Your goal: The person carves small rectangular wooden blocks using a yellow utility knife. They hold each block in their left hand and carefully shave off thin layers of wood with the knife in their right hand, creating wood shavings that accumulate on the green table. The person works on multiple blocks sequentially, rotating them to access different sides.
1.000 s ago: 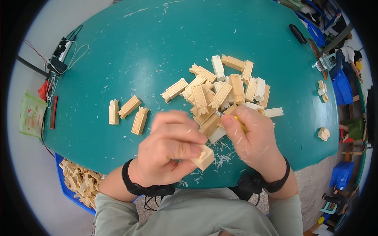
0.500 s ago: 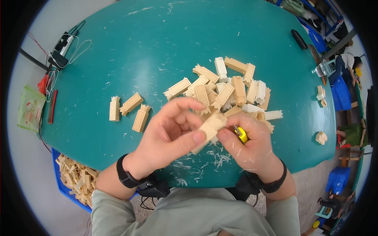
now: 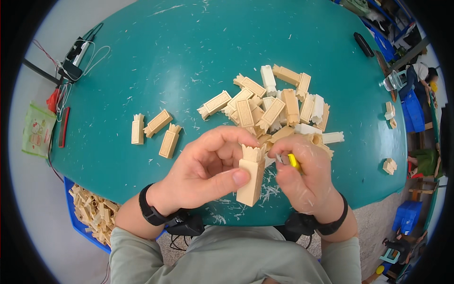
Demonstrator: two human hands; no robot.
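My left hand point(image 3: 208, 168) grips a cream plastic block point(image 3: 251, 177), upright, its jagged end pointing up, thumb across its lower half. Beside it my right hand point(image 3: 302, 177) is closed on a small yellow-handled tool point(image 3: 293, 162) whose metal tip sits near the block's top edge. Both hands hover over the near rim of the round teal table point(image 3: 165, 61). Just beyond them lies a heap of similar cream blocks point(image 3: 276, 106). Pale shavings point(image 3: 269, 191) are scattered under the hands.
Three separate cream blocks point(image 3: 156, 128) lie left of the heap. A blue bin of cream pieces point(image 3: 90, 213) sits by the table's lower left. Cables and a charger point(image 3: 71, 61) rest at the far left; small blocks point(image 3: 390, 165) at the right edge.
The left hand has turned the block from lying across the fingers to standing upright. The right hand with the yellow tool has shifted up against the block's top.
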